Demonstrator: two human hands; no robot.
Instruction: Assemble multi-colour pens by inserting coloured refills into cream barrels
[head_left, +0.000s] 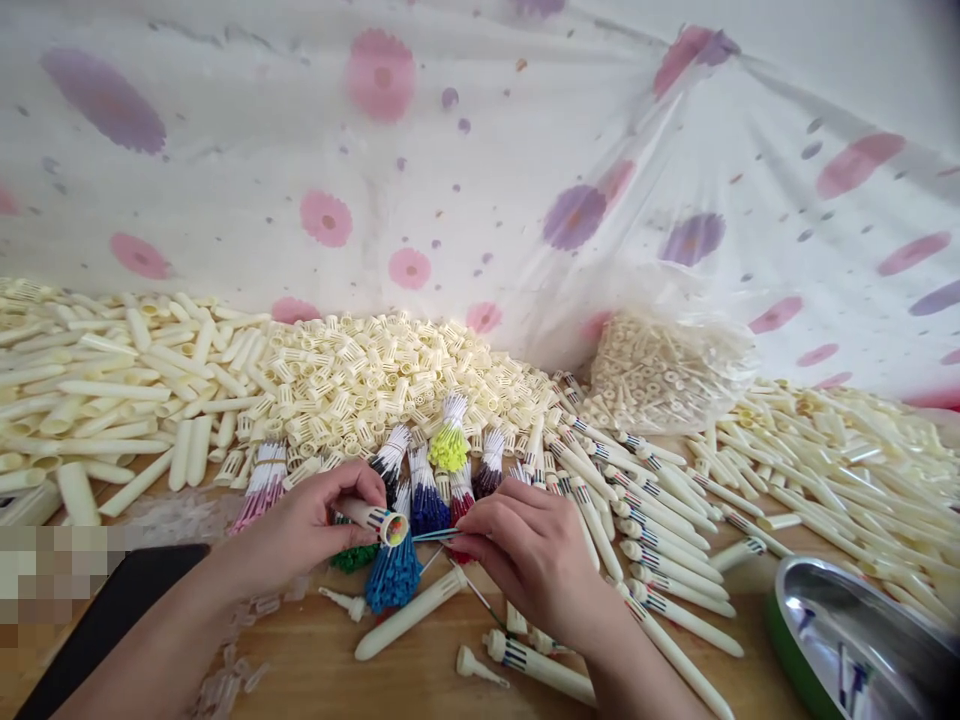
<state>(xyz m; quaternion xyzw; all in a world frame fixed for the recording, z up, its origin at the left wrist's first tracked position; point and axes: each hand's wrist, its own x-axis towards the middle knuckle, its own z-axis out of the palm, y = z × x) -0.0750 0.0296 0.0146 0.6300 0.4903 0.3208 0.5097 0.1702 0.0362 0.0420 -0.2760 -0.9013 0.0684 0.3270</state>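
My left hand (311, 520) is closed around a cream multicolour pen barrel piece (364, 514), its round open end facing right with coloured tips inside. Thin light-blue refills (431, 536) are pinched in my right hand (529, 550), their ends close to that opening; how many I cannot tell. Below the hands lies a bundle of blue refills (394, 577). Behind it stand bundles with yellow tips (448, 448), dark blue tips (429, 508) and pink tips (259, 495). A cream pen barrel (411, 614) lies on the table in front, near a small cream plunger-like part (480, 667).
Slotted cream sleeves (397, 370) are heaped at the back, cream barrels (97, 390) at the left. Part-filled pens (667, 555) lie in rows at the right, beside a green-sided metal bowl (784, 620). A plastic bag of small parts (667, 370) rests behind; a dark flat object (112, 620) lies left.
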